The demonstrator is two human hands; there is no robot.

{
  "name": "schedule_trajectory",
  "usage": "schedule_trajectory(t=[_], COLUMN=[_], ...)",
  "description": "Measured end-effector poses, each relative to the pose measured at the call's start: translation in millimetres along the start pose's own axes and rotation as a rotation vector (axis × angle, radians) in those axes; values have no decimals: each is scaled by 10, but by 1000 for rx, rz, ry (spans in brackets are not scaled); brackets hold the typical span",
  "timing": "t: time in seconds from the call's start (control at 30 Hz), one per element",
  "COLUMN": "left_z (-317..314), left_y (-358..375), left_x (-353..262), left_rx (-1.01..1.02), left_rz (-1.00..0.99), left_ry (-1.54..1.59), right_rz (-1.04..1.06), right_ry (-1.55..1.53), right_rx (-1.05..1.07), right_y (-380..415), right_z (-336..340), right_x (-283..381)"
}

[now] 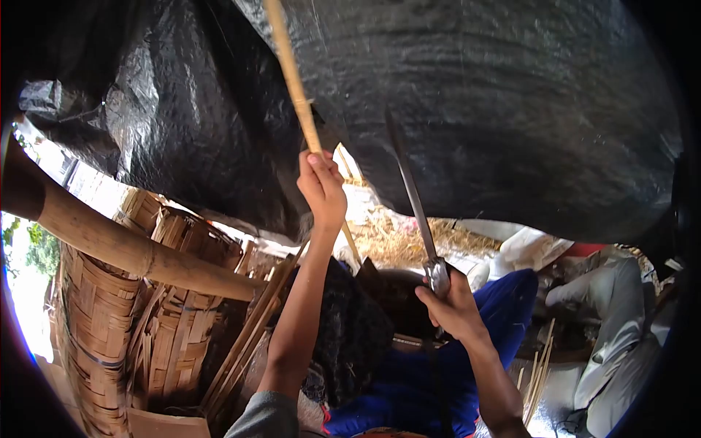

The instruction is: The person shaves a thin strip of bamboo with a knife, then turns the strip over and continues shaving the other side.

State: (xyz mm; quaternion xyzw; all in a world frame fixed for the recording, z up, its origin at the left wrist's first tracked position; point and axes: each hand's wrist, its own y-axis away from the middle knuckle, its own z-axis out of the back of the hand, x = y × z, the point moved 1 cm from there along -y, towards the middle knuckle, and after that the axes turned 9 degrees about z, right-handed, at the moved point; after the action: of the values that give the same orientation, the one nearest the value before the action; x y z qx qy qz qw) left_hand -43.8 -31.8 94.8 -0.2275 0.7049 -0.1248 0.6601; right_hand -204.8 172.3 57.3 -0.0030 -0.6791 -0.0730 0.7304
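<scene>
My left hand is raised and closed around a long pale bamboo strip. The strip slants up and left past the top edge of the view, and a thinner part continues below my hand. My right hand, lower and to the right, is wrapped around the handle of a long knife. Its narrow dark blade points upward, tilted slightly left, and stands apart from the strip. Silvery wrapping shows where handle and blade meet.
Black plastic sheeting hangs low across the top. Woven bamboo baskets and a thick bamboo pole stand at left. Straw lies beyond my hands. Blue cloth is below. A person's grey-trousered legs are at right, near thin sticks.
</scene>
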Motion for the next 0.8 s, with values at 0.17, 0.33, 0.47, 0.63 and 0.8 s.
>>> schedule_trajectory(t=[0.17,0.33,0.47,0.63,0.8], left_z=[-551,-1089,-1462,-1740,-1774], left_y=[-390,-777,-956,-1213,-828], left_x=[-376,-797,-1283,-1948,-2141], left_rx=[368,682,746,762,1132], left_rz=[194,290,135,-359,-178], left_ry=[118,80,-59,-429,-798], right_rz=[229,370,357,258,250], right_ry=[-36,122,108,4,-128], right_rx=[-236,-537,-711,-818,-841], right_y=[115,268,469,717,838], right_z=[357,748,1013,1192,1163], right_x=[297,505,531,673,759])
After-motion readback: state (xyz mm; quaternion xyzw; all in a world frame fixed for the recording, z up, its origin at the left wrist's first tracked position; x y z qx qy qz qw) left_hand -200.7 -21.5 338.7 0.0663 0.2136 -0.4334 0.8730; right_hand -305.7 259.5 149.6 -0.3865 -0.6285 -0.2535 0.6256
